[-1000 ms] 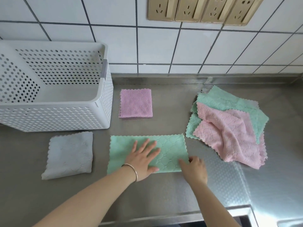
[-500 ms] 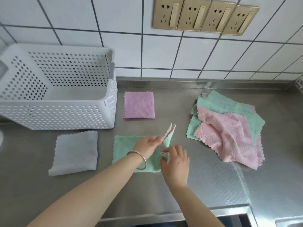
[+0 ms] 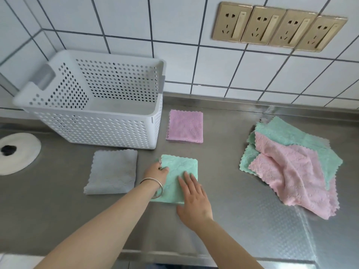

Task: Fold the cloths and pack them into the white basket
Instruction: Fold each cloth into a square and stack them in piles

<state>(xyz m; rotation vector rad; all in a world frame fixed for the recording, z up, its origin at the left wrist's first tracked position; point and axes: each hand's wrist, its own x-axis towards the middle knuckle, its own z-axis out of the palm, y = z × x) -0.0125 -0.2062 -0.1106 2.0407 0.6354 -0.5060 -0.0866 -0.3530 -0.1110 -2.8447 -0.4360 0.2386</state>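
Observation:
A green cloth (image 3: 181, 167), folded into a small square, lies on the steel counter in front of me. My left hand (image 3: 156, 171) grips its left edge with curled fingers. My right hand (image 3: 193, 199) presses flat on its lower right part, fingers straight. A folded grey cloth (image 3: 112, 171) lies to the left and a folded pink cloth (image 3: 185, 126) behind. The white perforated basket (image 3: 97, 131) stands at the back left with nothing visible inside. An unfolded pile of green cloths (image 3: 287, 134) and pink cloths (image 3: 295, 171) lies at the right.
The steel counter (image 3: 233, 191) ends at a front edge close to me. A white round object (image 3: 17, 152) with a dark centre sits at the far left. A tiled wall with a row of gold sockets (image 3: 277, 30) rises behind.
The green cloth went from a long strip to a small square: its right half was lifted and laid over the left. My right hand now presses on top, my left holds the left edge.

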